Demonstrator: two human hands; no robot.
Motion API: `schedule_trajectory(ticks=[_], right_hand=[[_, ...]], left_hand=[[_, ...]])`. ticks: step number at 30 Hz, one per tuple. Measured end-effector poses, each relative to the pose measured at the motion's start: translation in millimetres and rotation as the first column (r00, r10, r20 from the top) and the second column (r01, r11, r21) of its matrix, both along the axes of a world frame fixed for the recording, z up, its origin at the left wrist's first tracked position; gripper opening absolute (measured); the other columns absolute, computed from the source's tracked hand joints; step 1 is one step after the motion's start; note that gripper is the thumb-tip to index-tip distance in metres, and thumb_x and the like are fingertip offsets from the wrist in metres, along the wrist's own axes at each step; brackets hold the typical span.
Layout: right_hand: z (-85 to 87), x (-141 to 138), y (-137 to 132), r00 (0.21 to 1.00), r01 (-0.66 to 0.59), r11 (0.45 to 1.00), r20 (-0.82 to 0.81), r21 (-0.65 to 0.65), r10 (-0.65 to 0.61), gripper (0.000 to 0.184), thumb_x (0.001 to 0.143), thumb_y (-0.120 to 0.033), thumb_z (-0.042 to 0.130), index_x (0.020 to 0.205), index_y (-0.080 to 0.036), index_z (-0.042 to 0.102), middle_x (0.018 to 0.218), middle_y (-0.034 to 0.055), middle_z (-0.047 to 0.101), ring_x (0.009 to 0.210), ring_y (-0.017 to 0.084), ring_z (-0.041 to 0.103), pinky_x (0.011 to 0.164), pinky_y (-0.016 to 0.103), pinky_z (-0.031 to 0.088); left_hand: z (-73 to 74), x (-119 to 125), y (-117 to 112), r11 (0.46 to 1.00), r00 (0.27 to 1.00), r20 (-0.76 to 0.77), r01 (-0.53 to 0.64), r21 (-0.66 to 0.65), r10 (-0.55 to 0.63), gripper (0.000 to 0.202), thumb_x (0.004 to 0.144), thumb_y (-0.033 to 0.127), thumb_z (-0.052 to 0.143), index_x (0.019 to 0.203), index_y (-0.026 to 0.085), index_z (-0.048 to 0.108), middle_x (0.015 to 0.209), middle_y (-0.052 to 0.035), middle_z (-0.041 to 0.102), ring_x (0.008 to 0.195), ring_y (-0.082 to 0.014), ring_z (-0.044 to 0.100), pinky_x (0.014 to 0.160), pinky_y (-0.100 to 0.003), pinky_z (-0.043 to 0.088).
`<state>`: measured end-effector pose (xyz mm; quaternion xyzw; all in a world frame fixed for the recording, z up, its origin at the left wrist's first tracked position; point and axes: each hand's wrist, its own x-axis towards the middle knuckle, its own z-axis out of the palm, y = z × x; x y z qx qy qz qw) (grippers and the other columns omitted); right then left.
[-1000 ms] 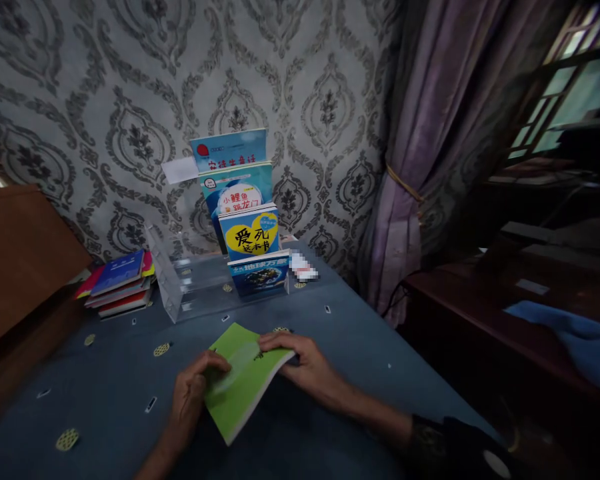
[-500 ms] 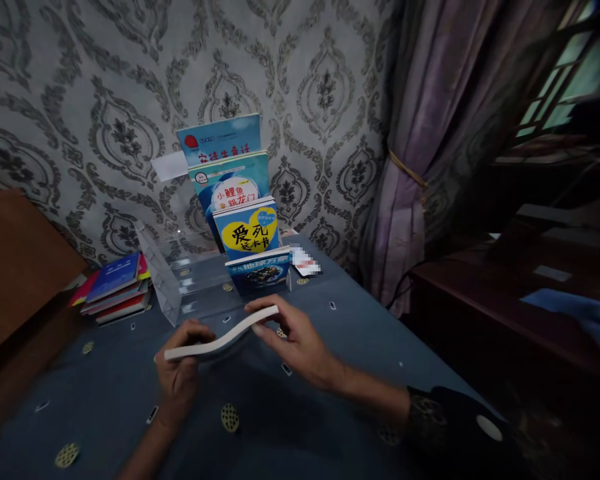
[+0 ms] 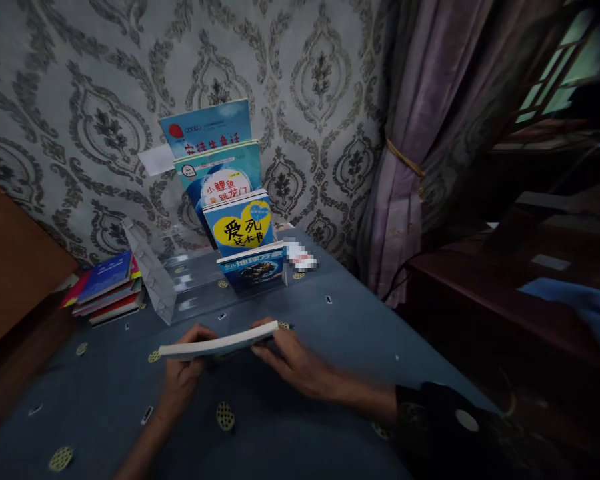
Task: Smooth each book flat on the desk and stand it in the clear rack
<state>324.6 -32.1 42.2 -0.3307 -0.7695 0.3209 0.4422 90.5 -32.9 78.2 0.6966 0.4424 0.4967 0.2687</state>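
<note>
Between my hands, above the table, I hold a thin book [image 3: 225,343], seen edge-on along its white page edge and slightly bowed. My left hand [image 3: 183,373] is closed on its left end, and my right hand [image 3: 295,360] pinches the right end. Its covers are mostly out of sight. Beyond it stands a clear plastic tiered rack [image 3: 150,273]. Its right side carries blue-covered books in steps: a tall one [image 3: 210,127] at the back, a teal one [image 3: 223,170], one with a yellow heart [image 3: 243,223], and a low one [image 3: 255,270] in front.
A stack of books [image 3: 107,287] lies left of the rack, near a brown box-like object [image 3: 20,260]. A dark blue patterned cloth covers the table [image 3: 330,360]. A white card [image 3: 300,257] lies right of the rack. A tied curtain [image 3: 400,173] hangs at the right.
The book in my hands was bent in an S-shape and is now nearly flat, its right end lower. The view has shifted slightly, and the rack stays in place.
</note>
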Motion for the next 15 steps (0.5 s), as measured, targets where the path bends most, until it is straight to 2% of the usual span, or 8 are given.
schedule_trajectory(ticks=[4, 7, 12, 15], right_hand=[[11.2, 3, 3, 1.000, -0.021, 0.999, 0.012, 0.043, 0.020, 0.015, 0.099, -0.031, 0.051, 0.111, -0.024, 0.057, 0.108, 0.0067, 0.065, 0.102, 0.022, 0.062, 0.092, 0.037, 0.051], [15.1, 5, 10, 1.000, -0.017, 0.995, -0.016, 0.098, 0.018, 0.015, 0.099, -0.028, 0.049, 0.111, -0.023, 0.056, 0.106, 0.0068, 0.064, 0.099, 0.021, 0.062, 0.090, 0.036, 0.050], [19.6, 15, 31, 0.995, 0.075, 0.983, -0.073, 0.167, -0.064, 0.019, 0.097, -0.028, 0.048, 0.113, -0.022, 0.057, 0.107, 0.0083, 0.065, 0.102, 0.024, 0.062, 0.092, 0.039, 0.050], [29.3, 23, 47, 0.990, 0.128, 0.966, -0.090, 0.224, -0.111, 0.021, 0.097, -0.029, 0.048, 0.114, -0.023, 0.058, 0.110, 0.0086, 0.066, 0.101, 0.024, 0.063, 0.092, 0.041, 0.050]], left_hand=[[11.7, -9, -1, 0.999, 0.975, -0.221, 0.043, 0.024, -0.036, 0.054, 0.080, 0.072, 0.058, 0.070, 0.019, 0.068, 0.062, -0.0027, 0.064, 0.055, -0.0184, 0.057, 0.052, -0.028, 0.045], [18.8, -11, 3, 0.995, 0.948, -0.315, 0.062, 0.073, -0.036, 0.044, 0.084, 0.062, 0.060, 0.077, 0.020, 0.069, 0.068, -0.0032, 0.067, 0.060, -0.0188, 0.060, 0.056, -0.027, 0.045], [34.1, 3, 20, 0.989, 0.934, -0.353, -0.002, 0.146, 0.054, 0.032, 0.085, 0.052, 0.063, 0.089, 0.020, 0.066, 0.080, -0.0040, 0.071, 0.074, -0.0213, 0.067, 0.064, -0.028, 0.049], [46.0, 18, 34, 0.982, 0.941, -0.323, -0.045, 0.183, 0.103, 0.032, 0.085, 0.050, 0.063, 0.097, 0.020, 0.064, 0.081, -0.0022, 0.070, 0.073, -0.0193, 0.066, 0.063, -0.027, 0.049]])
